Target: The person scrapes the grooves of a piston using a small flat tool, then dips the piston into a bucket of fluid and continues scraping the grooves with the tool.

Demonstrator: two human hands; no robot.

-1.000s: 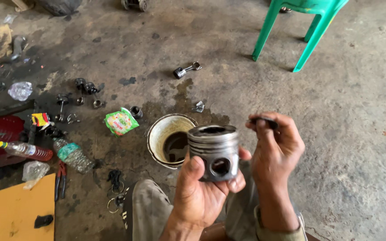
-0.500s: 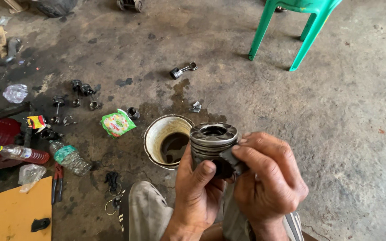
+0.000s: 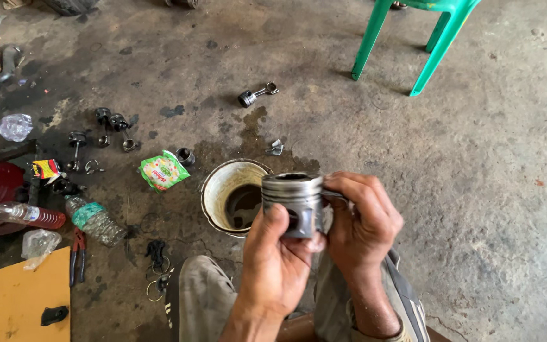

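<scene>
Gripping a grey, ring-grooved metal piston (image 3: 292, 202) between both hands, we hold it above our knees, open crown up, just in front of the round cream-coloured metal bowl (image 3: 220, 183) that stands on the stained concrete floor (image 3: 489, 190). Our left hand (image 3: 273, 259) cups the piston from below, palm curled around the skirt and thumb laid up across its near face, so the hand is half closed and firmly grasping it. Our right hand (image 3: 362, 221) is clenched against the piston's right side, fingers bunched and bent over; they seem to pinch something small at the side hole, though we cannot tell what, since the knuckles hide it.

Dark oily liquid lies in the bowl. Left of it lies a green and white snack packet (image 3: 163, 170), and farther left a clear plastic bottle with a green label (image 3: 93, 218) and red-handled pliers (image 3: 77, 253). A small metal connecting rod (image 3: 257, 95) lies well apart on the floor beyond the bowl, near the legs of a green plastic chair (image 3: 435, 44).
</scene>
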